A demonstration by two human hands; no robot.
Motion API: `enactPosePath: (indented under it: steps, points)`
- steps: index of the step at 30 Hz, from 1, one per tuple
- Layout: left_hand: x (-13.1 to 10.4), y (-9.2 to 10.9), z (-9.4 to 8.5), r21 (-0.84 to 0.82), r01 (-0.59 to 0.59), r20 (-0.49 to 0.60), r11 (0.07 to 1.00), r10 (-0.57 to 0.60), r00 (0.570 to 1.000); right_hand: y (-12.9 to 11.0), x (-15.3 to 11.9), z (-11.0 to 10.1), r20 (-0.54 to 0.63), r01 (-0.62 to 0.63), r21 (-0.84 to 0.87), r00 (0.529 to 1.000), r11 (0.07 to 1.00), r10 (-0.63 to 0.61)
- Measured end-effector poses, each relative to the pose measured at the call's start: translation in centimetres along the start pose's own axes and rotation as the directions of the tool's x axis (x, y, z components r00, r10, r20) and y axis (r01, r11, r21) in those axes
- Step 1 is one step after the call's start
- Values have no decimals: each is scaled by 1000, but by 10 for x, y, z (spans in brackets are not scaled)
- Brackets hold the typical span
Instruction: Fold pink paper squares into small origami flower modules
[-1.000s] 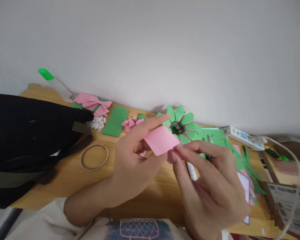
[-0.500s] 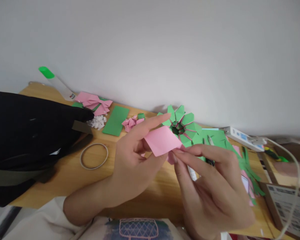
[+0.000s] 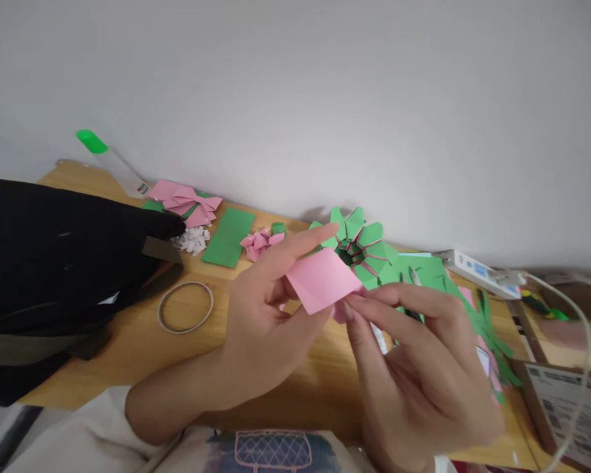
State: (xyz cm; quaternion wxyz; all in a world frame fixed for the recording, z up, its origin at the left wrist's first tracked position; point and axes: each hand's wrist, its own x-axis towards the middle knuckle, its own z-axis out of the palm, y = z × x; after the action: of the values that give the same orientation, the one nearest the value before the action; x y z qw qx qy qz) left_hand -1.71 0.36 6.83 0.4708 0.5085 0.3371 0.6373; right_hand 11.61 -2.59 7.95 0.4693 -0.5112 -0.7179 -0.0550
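Observation:
Above the front middle of the table, a folded pink paper (image 3: 324, 281) is held between both hands. My left hand (image 3: 270, 322) grips it from the left, index finger stretched out past its top edge and thumb under it. The fingertips of my right hand (image 3: 418, 368) pinch the paper's lower right corner. Some smaller pink folds show beneath that corner, partly hidden by the fingers. Just behind stands a green paper ring of petals (image 3: 369, 240) with pink inner edges.
A black bag (image 3: 64, 263) covers the left of the wooden table (image 3: 187, 368). Nearby are a tape ring (image 3: 160, 309), green paper (image 3: 229, 238), pink folded pieces (image 3: 260, 244) and white scraps (image 3: 193, 240). A power strip (image 3: 480, 272) and cardboard box (image 3: 532, 394) are at right.
The pink paper has tilted and shifted very slightly to the right, along with my fingers. Both hands keep their hold on it.

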Motion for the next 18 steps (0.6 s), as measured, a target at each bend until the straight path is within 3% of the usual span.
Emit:
enactPosePath:
  steps: [18]
  points:
    - [0, -3, 1, -6, -7, -16, 1000, 7, 1000, 3, -3, 0, -1, 49, -81, 999, 996, -49]
